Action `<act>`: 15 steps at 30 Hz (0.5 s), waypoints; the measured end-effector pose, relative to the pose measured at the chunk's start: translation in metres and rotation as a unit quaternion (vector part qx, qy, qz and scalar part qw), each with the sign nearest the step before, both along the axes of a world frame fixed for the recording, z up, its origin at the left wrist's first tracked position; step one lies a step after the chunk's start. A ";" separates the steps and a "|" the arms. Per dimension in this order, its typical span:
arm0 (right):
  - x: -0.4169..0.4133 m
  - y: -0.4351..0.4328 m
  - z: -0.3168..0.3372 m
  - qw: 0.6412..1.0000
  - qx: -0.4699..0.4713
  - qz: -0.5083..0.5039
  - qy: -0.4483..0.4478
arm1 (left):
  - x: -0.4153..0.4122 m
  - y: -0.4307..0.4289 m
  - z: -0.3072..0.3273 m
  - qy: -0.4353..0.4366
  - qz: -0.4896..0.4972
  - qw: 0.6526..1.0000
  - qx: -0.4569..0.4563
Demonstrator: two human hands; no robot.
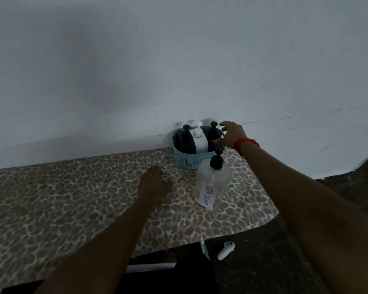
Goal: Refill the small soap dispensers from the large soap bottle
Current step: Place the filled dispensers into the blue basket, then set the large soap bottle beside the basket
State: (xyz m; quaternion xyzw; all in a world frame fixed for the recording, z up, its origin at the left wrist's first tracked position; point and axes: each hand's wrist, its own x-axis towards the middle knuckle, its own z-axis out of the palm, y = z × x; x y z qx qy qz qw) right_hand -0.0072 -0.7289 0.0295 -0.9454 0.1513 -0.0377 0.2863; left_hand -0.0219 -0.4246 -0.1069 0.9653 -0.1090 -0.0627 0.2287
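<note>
On the patterned tabletop (72, 198), the clear dish-soap bottle (212, 185) stands just before the blue basket (189, 160) of small dispensers (201, 139), so the right hand (232, 134), fingers spread and empty, risks toppling it while reaching; left hand (155, 183) lies flat.

a plain home corner: bare white wall (179, 60), leopard-print cloth (72, 198) over a table, a basket (191, 160) of soap dispensers.
</note>
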 end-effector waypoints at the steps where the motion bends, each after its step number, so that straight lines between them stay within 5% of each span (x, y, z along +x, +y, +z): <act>1: -0.009 -0.002 0.004 1.000 0.004 -0.005 -0.019 | -0.001 0.000 0.006 0.023 0.006 0.999 -0.028; 6: -0.069 -0.012 0.005 0.997 -0.033 -0.027 -0.064 | -0.020 -0.005 0.036 0.061 -0.016 0.988 -0.139; 12: -0.151 0.005 -0.020 0.972 0.025 0.106 0.206 | -0.052 -0.023 0.064 0.090 -0.130 0.975 -0.154; 15: -0.172 0.022 -0.036 0.975 0.095 0.113 0.169 | -0.066 -0.033 0.071 0.090 -0.172 0.966 -0.168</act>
